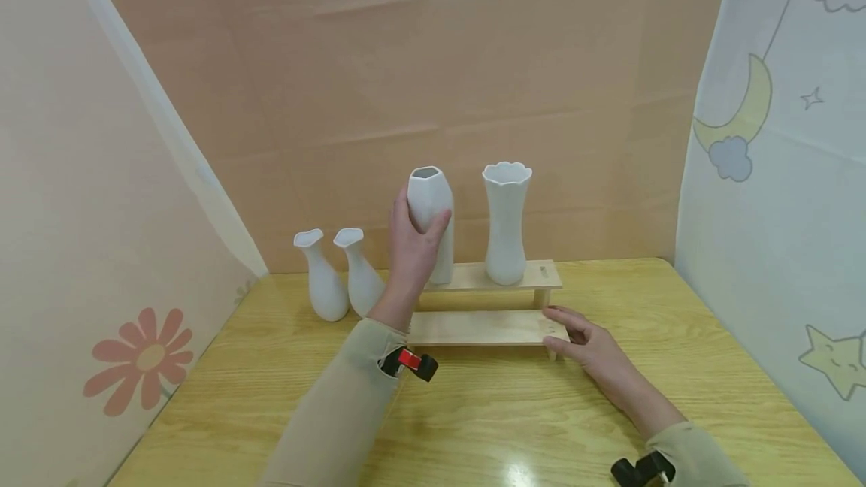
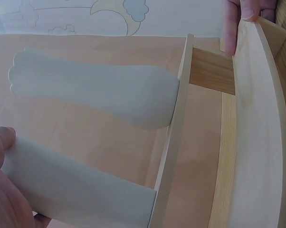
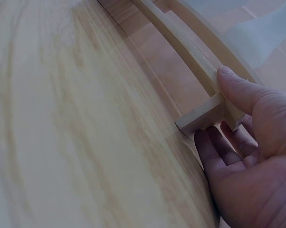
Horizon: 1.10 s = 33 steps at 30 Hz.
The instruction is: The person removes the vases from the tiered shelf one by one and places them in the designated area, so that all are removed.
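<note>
My left hand (image 1: 414,246) grips a white faceted vase (image 1: 441,246) round its upper body, thumb on the near side. The vase stands upright, and in the left wrist view its base meets the upper board of a two-tier wooden stand (image 2: 257,142). To its right on that board is a white vase with a scalloped rim (image 1: 506,224). My right hand (image 1: 595,352) holds the right end of the stand's lower board (image 1: 480,328). In the right wrist view the thumb lies on the board's edge, and the fingers (image 3: 212,152) curl by the end leg.
Two white narrow-necked vases (image 1: 328,288) (image 1: 364,280) stand on the wooden table (image 1: 487,412), left of the stand; my left arm partly hides one. An orange-brown backdrop (image 1: 406,58) rises behind the table, with patterned sheets (image 1: 778,231) at both sides.
</note>
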{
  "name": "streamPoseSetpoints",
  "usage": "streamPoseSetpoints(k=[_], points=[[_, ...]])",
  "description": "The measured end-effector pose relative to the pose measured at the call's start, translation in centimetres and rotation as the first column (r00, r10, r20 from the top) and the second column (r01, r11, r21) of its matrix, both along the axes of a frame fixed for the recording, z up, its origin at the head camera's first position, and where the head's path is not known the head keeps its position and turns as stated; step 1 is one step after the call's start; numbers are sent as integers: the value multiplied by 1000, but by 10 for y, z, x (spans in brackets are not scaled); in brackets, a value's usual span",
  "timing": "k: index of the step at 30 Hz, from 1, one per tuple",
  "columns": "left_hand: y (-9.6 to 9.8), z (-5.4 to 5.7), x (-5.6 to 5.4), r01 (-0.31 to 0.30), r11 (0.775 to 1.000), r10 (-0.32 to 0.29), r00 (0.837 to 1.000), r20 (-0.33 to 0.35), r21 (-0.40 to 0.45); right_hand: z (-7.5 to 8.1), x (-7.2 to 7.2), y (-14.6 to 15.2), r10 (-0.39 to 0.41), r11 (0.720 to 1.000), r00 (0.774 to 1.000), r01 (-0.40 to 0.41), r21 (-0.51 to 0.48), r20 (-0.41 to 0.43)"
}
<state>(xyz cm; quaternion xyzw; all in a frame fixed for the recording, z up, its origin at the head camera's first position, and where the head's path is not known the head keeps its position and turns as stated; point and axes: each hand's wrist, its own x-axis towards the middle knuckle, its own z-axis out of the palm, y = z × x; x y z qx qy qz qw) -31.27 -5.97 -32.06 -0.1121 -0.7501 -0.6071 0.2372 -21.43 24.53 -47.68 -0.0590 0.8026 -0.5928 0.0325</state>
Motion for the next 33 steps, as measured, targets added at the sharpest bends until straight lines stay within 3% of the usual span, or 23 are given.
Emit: streamPoseSetpoints(k=[10,17,33], points=[[2,-1,-3,-35,999,35,999,-6,-34,-2,-1,1,-1,1000,1000,2,9,-11],[1,-2,-2,-23,1000,23,1000,-9,-6,-6,-1,-1,-5,1000,1000,5,-13,-15],[-7,14,27,75,990,-69,996,-57,121,-4,-2,3,8,1000,999,-8,0,-32]])
